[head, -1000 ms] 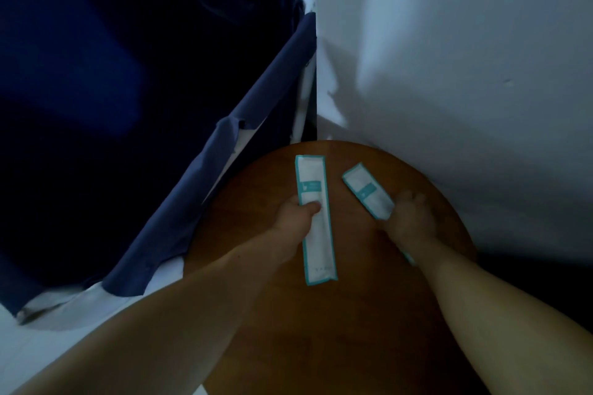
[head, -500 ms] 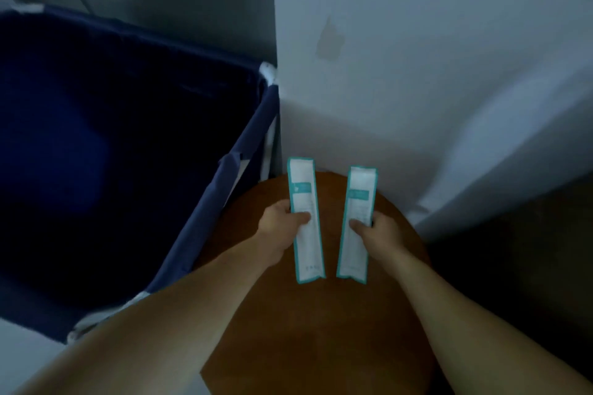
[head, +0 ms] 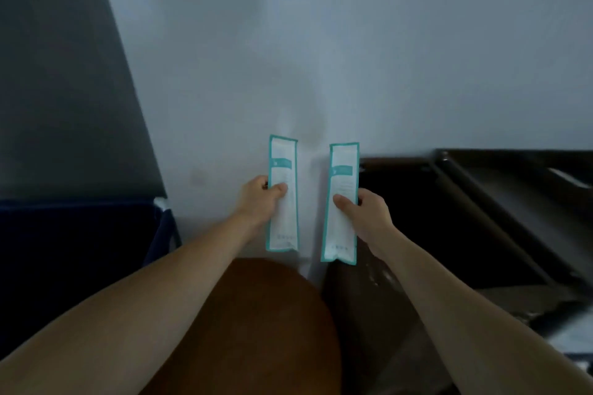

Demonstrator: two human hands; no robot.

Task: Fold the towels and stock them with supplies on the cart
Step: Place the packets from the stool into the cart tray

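The step in hand is the supplies part of the task: two long white packets with teal edges are being carried, one per hand, and no towel is in sight. The left hand [head: 256, 199] grips the left packet [head: 284, 163] near its middle, and the right hand [head: 372, 215] grips the right packet [head: 345, 170] the same way. On both hands the fingers [head: 279, 189] are clamped on the packet, thumb on the printed face and the rest curled behind. The packets stand upright and parallel at the centre of the frame, close together but apart, in front of the pale wall [head: 321, 42].

The next move probably calls for swinging both packets right, toward the dark trays [head: 513, 155] at the right edge. These look like the cart, though the light is too dim to be sure. The packets would then be laid flat side by side in one tray.

A second ago both packets lay on the round wooden surface [head: 256, 314] with the hands pressing on them, the right one askew. Half a second ago they were lifted and squared up over it. Now they are higher and clear of the surface, which sits at the bottom centre. The view has turned rightward, so the blue hamper [head: 80, 250] has shrunk to the lower left and the trays have come into view.
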